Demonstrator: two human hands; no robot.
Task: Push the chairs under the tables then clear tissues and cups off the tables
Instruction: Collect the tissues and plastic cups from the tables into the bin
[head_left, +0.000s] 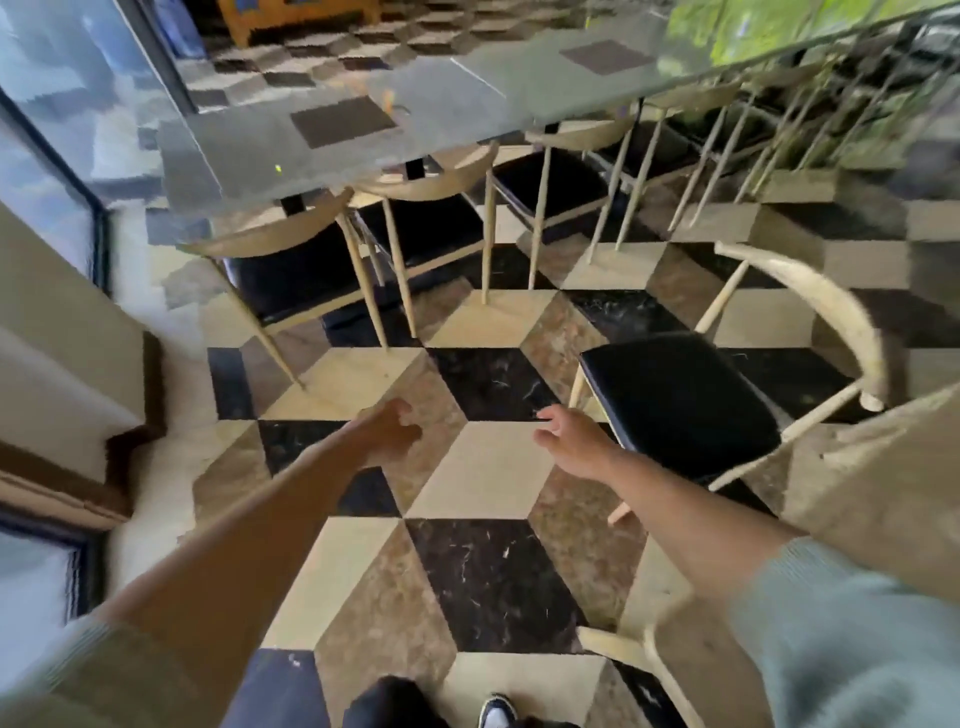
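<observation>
A long grey table (249, 156) runs across the top of the head view, with several wooden chairs with black seats (426, 234) tucked under its near edge. One more wooden chair (680, 400) with a black seat stands apart on the right, away from that table, beside a beige table edge (883, 467). My left hand (389, 431) reaches forward over the floor with fingers loosely curled, holding nothing. My right hand (566, 441) is also out in front, relaxed and empty, just left of the lone chair's seat. I see no cups or tissues on the table.
The floor (483, 483) is a cube-pattern of black, tan and cream tiles. A wall and glass door (52, 208) stand at the left. Another chair back (639, 649) shows at the lower right. My shoe (496, 712) is at the bottom.
</observation>
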